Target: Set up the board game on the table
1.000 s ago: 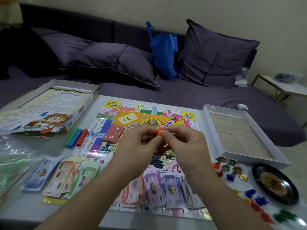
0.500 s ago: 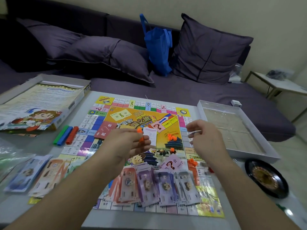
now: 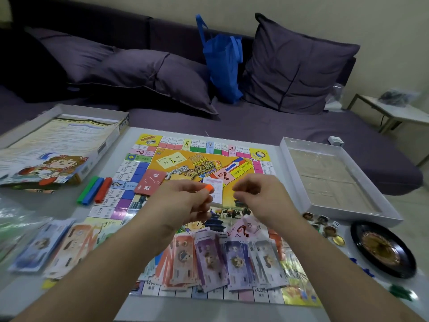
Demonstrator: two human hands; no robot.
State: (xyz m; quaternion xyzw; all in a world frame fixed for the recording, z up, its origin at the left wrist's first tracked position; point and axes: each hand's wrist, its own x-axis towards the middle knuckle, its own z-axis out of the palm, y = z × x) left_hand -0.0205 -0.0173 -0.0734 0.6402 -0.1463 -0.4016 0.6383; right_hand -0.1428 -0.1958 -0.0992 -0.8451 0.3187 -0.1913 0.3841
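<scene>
Small orange plastic game piece (image 3: 209, 188) is pinched in left hand (image 3: 185, 201) fingertips, above colourful square game board (image 3: 176, 163) on surface. Right hand (image 3: 260, 194) is curled just beside; contents cannot be told. Probably positioned for sorting pieces.

Board (image 3: 199, 159) sits mid-frame on the table (image 3: 111, 159), banknotes (image 3: 222, 259) fanned over its near edge. Box lid (image 3: 53, 149) upper left, three sticks (image 3: 94, 190) between it and the board. Empty tray (image 3: 334, 180) right, roulette wheel (image 3: 383, 248) lower right, sofa (image 3: 267, 126) behind.
</scene>
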